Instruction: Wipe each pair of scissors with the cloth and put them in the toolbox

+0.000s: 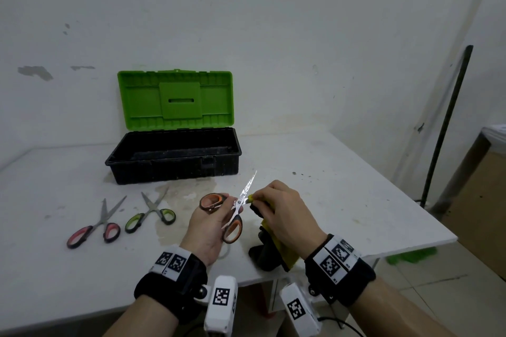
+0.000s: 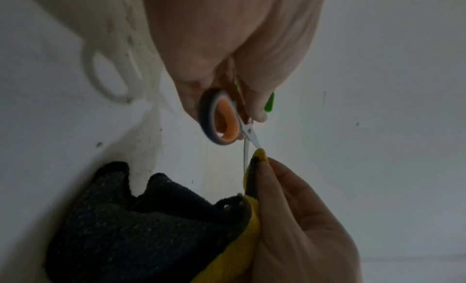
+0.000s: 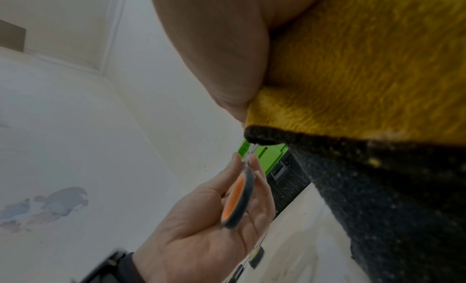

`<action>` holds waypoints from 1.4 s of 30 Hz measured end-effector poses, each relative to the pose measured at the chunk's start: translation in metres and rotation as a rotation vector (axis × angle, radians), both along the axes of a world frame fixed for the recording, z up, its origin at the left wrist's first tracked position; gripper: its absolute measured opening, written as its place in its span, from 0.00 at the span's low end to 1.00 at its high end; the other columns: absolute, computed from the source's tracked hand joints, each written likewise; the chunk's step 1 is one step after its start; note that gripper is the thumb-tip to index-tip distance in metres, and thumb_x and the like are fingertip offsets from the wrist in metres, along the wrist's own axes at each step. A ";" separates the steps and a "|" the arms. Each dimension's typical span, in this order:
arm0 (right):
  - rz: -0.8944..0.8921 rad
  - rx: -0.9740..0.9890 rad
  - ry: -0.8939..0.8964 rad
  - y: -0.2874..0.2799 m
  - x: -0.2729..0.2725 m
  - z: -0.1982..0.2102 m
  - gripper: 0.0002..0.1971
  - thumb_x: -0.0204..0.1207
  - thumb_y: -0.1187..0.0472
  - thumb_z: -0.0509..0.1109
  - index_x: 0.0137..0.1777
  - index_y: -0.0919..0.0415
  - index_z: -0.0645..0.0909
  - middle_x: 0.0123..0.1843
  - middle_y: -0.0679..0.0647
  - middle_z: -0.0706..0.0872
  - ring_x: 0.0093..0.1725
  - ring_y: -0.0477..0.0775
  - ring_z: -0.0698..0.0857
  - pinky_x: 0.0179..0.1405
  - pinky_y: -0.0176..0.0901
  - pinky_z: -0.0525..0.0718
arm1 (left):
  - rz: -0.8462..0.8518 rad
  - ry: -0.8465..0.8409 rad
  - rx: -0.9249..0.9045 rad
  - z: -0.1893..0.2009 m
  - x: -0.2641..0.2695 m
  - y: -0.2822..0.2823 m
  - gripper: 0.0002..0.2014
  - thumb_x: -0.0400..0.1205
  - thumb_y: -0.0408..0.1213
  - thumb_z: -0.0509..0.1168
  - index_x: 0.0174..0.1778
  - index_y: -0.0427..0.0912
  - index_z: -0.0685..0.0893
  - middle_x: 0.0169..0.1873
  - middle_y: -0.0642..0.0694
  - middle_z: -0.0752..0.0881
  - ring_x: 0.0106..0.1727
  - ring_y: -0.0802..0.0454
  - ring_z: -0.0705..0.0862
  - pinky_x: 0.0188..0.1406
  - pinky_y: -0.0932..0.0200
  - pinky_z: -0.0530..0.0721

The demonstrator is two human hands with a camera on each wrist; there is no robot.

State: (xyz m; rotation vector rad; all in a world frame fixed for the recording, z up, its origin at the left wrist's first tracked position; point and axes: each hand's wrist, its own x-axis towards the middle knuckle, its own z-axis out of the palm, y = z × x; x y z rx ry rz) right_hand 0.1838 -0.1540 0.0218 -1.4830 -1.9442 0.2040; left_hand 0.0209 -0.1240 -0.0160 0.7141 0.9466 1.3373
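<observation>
My left hand (image 1: 212,220) grips the orange-handled scissors (image 1: 234,223) by their handles, blades spread apart above the table. One blade points up toward the toolbox. My right hand (image 1: 276,209) pinches a fold of the yellow and black cloth (image 1: 282,247) around the other blade near the pivot. In the left wrist view the cloth (image 2: 161,223) hangs below the orange handle loop (image 2: 221,124). In the right wrist view the cloth (image 3: 365,72) fills the right side. The toolbox (image 1: 175,157) stands open behind, black base and green lid up.
Two more pairs lie on the white table (image 1: 356,200) to the left: red-handled scissors (image 1: 94,228) and green-handled scissors (image 1: 152,213), both with blades apart. A dark pole (image 1: 446,123) leans at the wall on the right. The table's right edge drops to the floor.
</observation>
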 end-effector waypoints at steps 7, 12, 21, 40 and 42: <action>0.017 0.080 -0.108 -0.001 -0.015 0.001 0.10 0.84 0.52 0.64 0.54 0.51 0.85 0.52 0.46 0.80 0.46 0.51 0.82 0.42 0.51 0.85 | 0.056 0.080 0.036 -0.001 0.004 0.001 0.07 0.84 0.35 0.70 0.49 0.34 0.87 0.39 0.38 0.91 0.41 0.46 0.89 0.40 0.56 0.86; 0.014 0.106 -0.202 -0.002 -0.024 -0.001 0.11 0.86 0.51 0.61 0.54 0.52 0.84 0.52 0.47 0.79 0.45 0.52 0.83 0.37 0.49 0.85 | 0.055 0.133 0.097 -0.002 0.005 -0.002 0.06 0.85 0.34 0.68 0.54 0.36 0.85 0.45 0.36 0.93 0.48 0.42 0.92 0.42 0.52 0.87; -0.191 -0.010 -0.058 0.022 -0.006 0.004 0.11 0.84 0.54 0.63 0.48 0.52 0.87 0.48 0.47 0.79 0.45 0.54 0.83 0.43 0.51 0.84 | 0.078 0.264 0.134 -0.009 0.005 -0.004 0.05 0.85 0.29 0.67 0.49 0.31 0.86 0.39 0.37 0.92 0.40 0.45 0.91 0.39 0.54 0.87; -0.178 0.071 0.024 0.016 -0.003 -0.005 0.09 0.82 0.56 0.67 0.49 0.53 0.88 0.47 0.47 0.81 0.42 0.52 0.82 0.42 0.54 0.85 | 0.071 0.407 0.180 -0.010 -0.003 -0.005 0.07 0.87 0.31 0.65 0.53 0.29 0.82 0.41 0.34 0.88 0.31 0.55 0.89 0.30 0.61 0.87; -0.125 0.109 0.029 0.010 -0.004 -0.004 0.08 0.82 0.56 0.67 0.51 0.53 0.89 0.48 0.47 0.81 0.43 0.50 0.82 0.43 0.50 0.85 | 0.075 0.379 0.157 -0.009 -0.003 -0.004 0.08 0.86 0.31 0.65 0.54 0.28 0.82 0.42 0.33 0.88 0.31 0.54 0.89 0.30 0.61 0.86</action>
